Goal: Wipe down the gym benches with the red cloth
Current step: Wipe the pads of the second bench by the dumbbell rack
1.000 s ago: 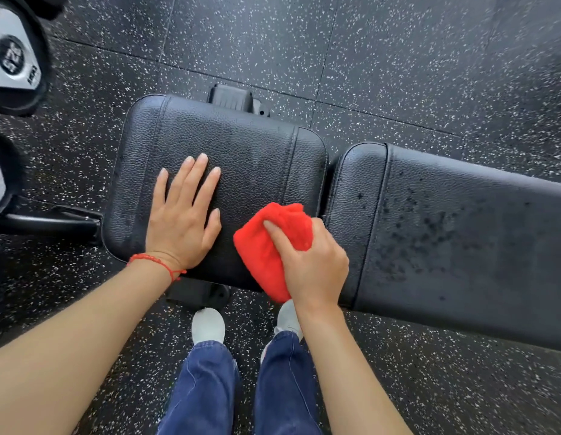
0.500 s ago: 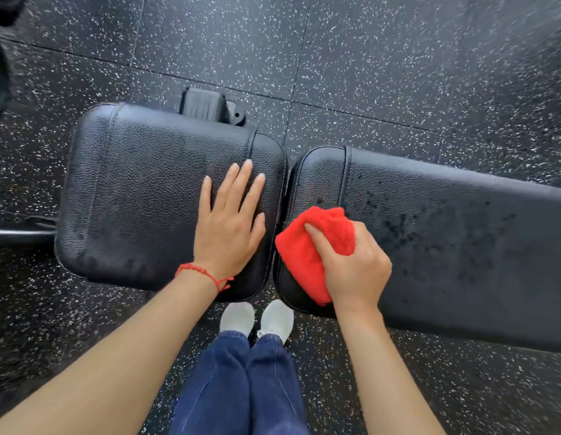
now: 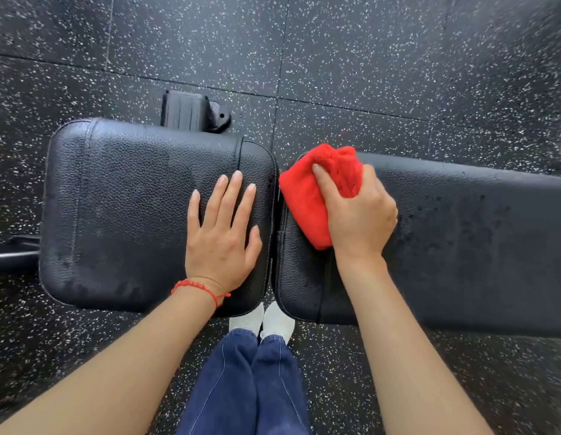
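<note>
A black padded gym bench lies across the view in two parts: a seat pad (image 3: 125, 211) on the left and a long back pad (image 3: 467, 246) on the right, dotted with wet droplets. My right hand (image 3: 360, 215) grips a bunched red cloth (image 3: 307, 196) and presses it on the far left end of the back pad, close to the gap between the pads. My left hand (image 3: 222, 233) rests flat, fingers straight, on the right part of the seat pad.
Black speckled rubber floor tiles (image 3: 367, 58) surround the bench. A black frame part (image 3: 191, 111) sticks out behind the seat pad, and a metal bar (image 3: 12, 255) runs off to the left. My legs and white shoes (image 3: 262, 318) stand at the bench's near edge.
My right hand has carried the cloth from the seat pad across the gap, then up to the far edge of the back pad. My left hand has shifted right along the seat pad.
</note>
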